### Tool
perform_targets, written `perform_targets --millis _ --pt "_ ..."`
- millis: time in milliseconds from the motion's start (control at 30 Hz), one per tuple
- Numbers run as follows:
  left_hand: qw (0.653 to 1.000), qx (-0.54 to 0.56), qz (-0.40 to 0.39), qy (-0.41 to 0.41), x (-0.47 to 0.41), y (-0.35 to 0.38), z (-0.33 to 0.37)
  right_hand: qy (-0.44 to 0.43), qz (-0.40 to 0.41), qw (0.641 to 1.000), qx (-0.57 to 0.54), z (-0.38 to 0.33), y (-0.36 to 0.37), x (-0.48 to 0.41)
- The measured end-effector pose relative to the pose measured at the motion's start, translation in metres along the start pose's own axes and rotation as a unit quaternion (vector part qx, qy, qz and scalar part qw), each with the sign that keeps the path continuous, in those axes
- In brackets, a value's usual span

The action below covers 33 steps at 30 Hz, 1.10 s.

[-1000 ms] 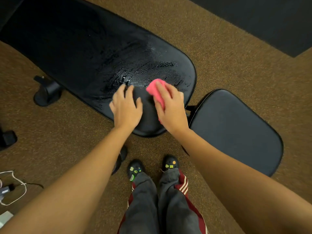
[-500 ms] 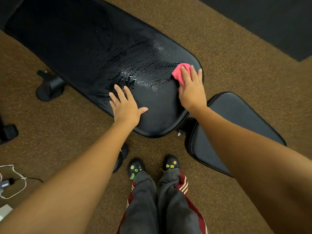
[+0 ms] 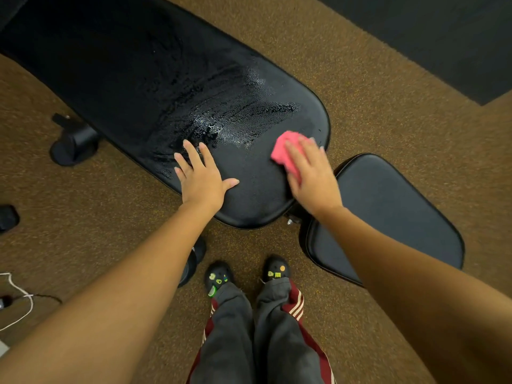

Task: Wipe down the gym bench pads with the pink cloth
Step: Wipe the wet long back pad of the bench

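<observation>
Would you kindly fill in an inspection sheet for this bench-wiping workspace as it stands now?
Surface: long bench pad, black, with wet streaks and droplets towards its rounded end.
Job's things: pink cloth on the long pad's end; seat pad beside it, no wetness visible.
Clutter: dark object at the left edge, unidentifiable.
Grippers: left hand flat on the long pad, fingers spread; right hand presses the cloth.
Cables: white cord on the floor, far left.
Surroundings: brown carpet; dark mat; bench foot.
</observation>
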State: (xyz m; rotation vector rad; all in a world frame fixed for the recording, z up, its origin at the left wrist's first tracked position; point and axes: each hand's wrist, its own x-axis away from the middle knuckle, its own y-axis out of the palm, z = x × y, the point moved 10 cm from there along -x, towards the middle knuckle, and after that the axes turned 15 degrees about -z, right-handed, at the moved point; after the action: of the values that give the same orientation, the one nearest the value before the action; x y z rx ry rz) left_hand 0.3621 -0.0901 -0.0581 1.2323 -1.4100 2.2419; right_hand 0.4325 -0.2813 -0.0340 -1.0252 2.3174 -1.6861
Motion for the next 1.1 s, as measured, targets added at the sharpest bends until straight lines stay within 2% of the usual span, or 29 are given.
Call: perform_targets --millis 67,200,267,367,433,467,633,800,867,1000,1067,1100 --pt "1.000 -0.001 -0.003 -0.001 0.000 0.000 0.000 0.068 0.025 0.996 -0.049 0.025 -0.014 -0.015" --pt "1.000 -0.003 -0.005 -0.007 -0.001 0.000 0.000 0.113 0.032 0.988 -0.100 0.019 -0.016 -0.042" --pt "1.000 -0.002 -0.007 -0.007 -0.001 0.001 0.000 0.075 0.011 0.992 -0.099 -0.013 -0.003 -0.040" --pt "1.000 0.001 -0.006 -0.005 -0.001 0.001 -0.001 -0.050 -0.033 0.996 -0.065 -0.067 0.021 -0.018" --pt "1.000 0.000 -0.005 -0.002 -0.001 0.000 -0.001 -0.099 -0.048 0.994 -0.024 -0.069 0.026 -0.004" --pt "1.000 -0.001 -0.005 -0.003 -0.001 0.000 -0.001 -0.095 -0.046 0.994 -0.007 -0.058 0.024 -0.002" --pt "1.000 -0.005 -0.009 -0.006 -0.002 0.000 0.001 0.096 0.032 0.993 -0.060 0.033 -0.019 -0.025" --pt "1.000 -0.004 -0.008 -0.005 -0.002 0.002 0.000 0.147 0.036 0.982 -0.110 0.029 -0.025 -0.054" --pt "1.000 -0.002 -0.005 -0.003 -0.003 0.003 0.000 0.103 0.019 0.991 -0.085 -0.001 -0.011 -0.048" --pt "1.000 0.005 0.001 0.001 -0.002 0.002 -0.002 -0.072 -0.028 0.997 -0.031 -0.057 0.016 -0.014" --pt "1.000 0.001 0.003 0.003 -0.002 0.001 -0.001 -0.102 -0.051 0.993 0.004 -0.047 0.020 -0.001" --pt "1.000 0.000 0.003 0.003 -0.002 0.001 0.000 -0.086 -0.049 0.995 0.012 -0.033 0.016 0.000"
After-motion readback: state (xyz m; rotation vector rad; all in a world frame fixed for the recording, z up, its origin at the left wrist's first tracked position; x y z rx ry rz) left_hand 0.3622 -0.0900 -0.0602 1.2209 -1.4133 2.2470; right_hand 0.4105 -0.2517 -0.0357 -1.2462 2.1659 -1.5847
